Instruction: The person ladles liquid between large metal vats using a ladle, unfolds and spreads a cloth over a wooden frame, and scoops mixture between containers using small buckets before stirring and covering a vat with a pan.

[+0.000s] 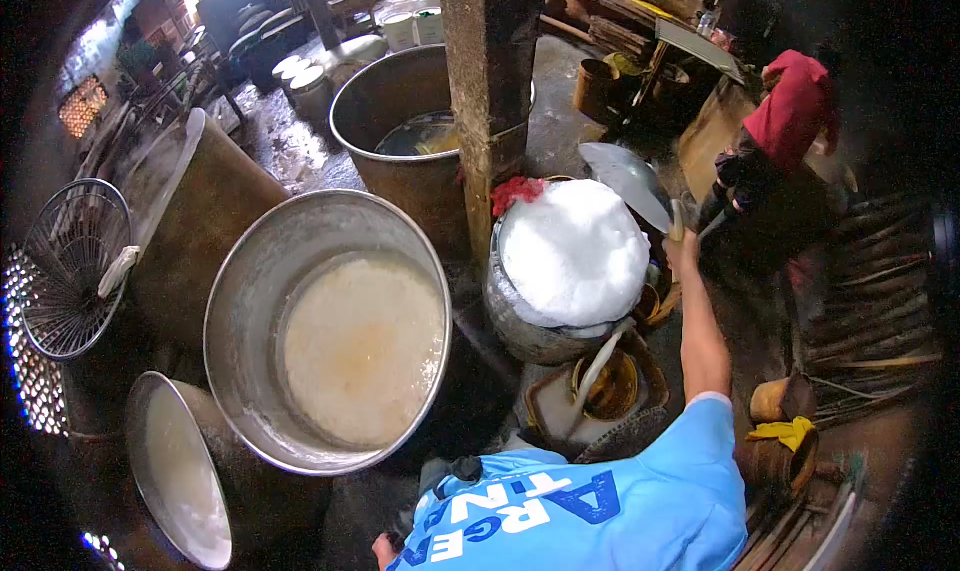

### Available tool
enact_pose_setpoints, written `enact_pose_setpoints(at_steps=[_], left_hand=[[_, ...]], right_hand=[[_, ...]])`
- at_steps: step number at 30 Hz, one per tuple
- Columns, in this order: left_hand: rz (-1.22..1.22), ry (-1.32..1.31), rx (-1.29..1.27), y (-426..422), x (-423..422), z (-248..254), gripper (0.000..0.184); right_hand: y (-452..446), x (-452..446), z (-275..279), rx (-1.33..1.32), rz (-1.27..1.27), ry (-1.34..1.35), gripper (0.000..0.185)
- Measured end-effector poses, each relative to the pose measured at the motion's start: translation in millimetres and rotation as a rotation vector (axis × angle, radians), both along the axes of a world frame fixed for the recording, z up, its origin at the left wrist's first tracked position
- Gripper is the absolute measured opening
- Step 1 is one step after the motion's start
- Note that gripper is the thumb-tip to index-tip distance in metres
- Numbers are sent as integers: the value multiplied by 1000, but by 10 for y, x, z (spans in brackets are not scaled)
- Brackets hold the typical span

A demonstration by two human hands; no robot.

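My right hand [682,253] is stretched forward on a bare arm, its fingers closed round the handle of a large metal scoop [622,179]. The scoop's wide, rounded bowl is raised beside the far right rim of a metal pot [503,306]. White foam [575,246] heaps above that pot's rim. At the bottom edge, only a small part of my left hand [383,550] shows beside my blue shirt; its fingers are mostly hidden. Between my body and the foamy pot sits a basin [548,396] with a yellowish round vessel [608,386] in it and a pale handle-like bar across.
A wide vat [225,311] of cloudy liquid stands left, with a smaller vat [140,471] below. Behind are a wooden post [470,91], a red cloth [517,193] and another vat [350,151]. A wire basket [75,271] is far left. A person [790,101] in red bends at right.
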State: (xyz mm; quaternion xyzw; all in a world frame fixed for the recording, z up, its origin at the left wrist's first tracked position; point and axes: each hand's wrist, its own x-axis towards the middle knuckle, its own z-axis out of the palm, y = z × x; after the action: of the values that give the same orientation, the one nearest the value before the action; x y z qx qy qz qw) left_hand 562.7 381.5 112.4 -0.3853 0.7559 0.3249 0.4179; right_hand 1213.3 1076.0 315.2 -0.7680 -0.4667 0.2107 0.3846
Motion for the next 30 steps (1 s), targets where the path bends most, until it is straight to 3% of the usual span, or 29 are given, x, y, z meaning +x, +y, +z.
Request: enact_pose_setpoints(at_steps=[3,6,9,10,18,23,26,28,29,30], left_hand=[[-77,169,121,-197,314,265,13],[-96,284,183,-141,423,488,11],[-43,353,201,143,525,725,13],[-39,383,226,268,560,818,15],[-337,439,397,944,260,998,21],[-517,528,478,1100,-22,639,19],[-586,449,493,1349,79,841,17],[-763,399,638,998,-362,-82,18],[-1002,425,564,924,-505,-458,16],[-1451,538,370,864,-575,-734,15]], right_hand=[[325,-60,72,-83,106,-260,28],[596,-160,-61,63,295,-397,26],[564,-491,187,-112,395,-497,26],[657,-466,5,-113,499,-553,27],[-115,-998,548,-341,544,-649,39],[-716,-875,550,-287,477,-669,42],[-1207,-874,900,-323,494,-711,40],[-1512,-832,1076,-340,468,-791,40],[-1647,-775,1164,-346,451,-831,40],[-1780,-708,1264,-353,416,-848,43]])
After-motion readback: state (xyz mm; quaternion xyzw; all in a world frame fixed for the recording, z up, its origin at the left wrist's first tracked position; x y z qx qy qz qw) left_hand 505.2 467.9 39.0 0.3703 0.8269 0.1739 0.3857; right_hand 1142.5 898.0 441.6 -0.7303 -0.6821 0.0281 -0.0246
